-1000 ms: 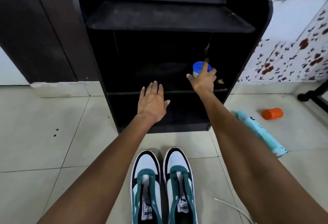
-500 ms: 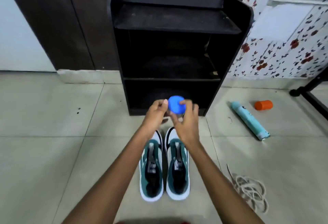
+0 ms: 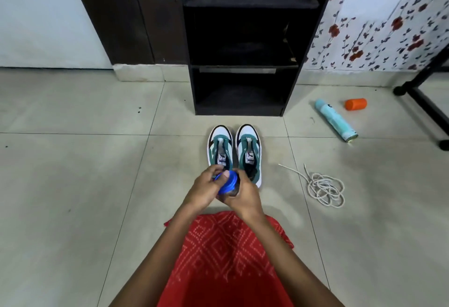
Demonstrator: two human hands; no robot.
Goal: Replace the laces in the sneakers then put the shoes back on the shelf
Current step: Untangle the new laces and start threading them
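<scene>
The left hand (image 3: 206, 191) pinches the ribbed blue plastic lid (image 3: 228, 183) of a small jar (image 3: 234, 190), whose body the right hand (image 3: 244, 197) grips, above teal-and-white sneakers (image 3: 248, 146) with PUMA tongue labels, standing paired on the glossy tiled floor (image 3: 73, 185) before the matte black shelf (image 3: 243, 109), with a white lace coil (image 3: 325, 188) beside them.

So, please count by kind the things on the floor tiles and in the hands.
Green-and-white sneakers: 2
Tangled white lace heap: 1
Light-blue spray can: 1
Orange plastic cap: 1
Blue-lidded jar, in left hand and right hand: 1
Total: 6
</scene>
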